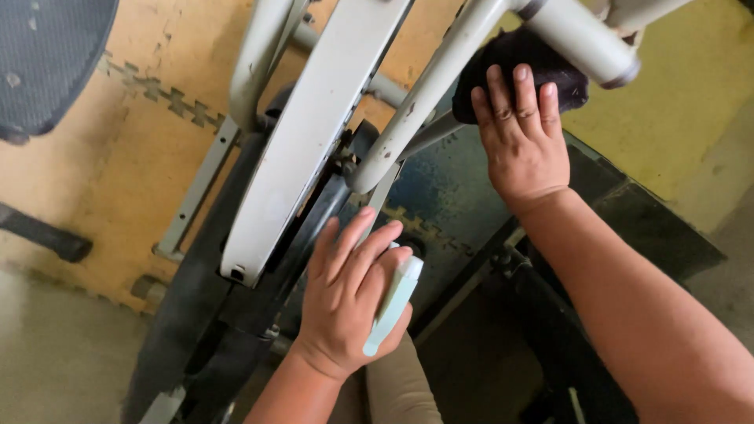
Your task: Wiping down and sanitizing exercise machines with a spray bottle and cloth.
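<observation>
My left hand [349, 302] grips a pale green spray bottle [397, 302], held low beside the black flywheel housing [236, 314] of a white-framed exercise machine [314, 133]. My right hand [522, 137] lies flat, fingers spread, pressing a dark cloth [518, 59] against the machine's frame under a white tube [581, 35]. Most of the cloth is covered by my fingers and the tube.
Orange [102, 157], blue [455, 188] and yellow [675, 94] interlocking foam mats cover the floor. A dark mesh seat [47, 55] sits at the top left. A black machine base [652, 228] runs along the right. Bare concrete [55, 353] shows at the lower left.
</observation>
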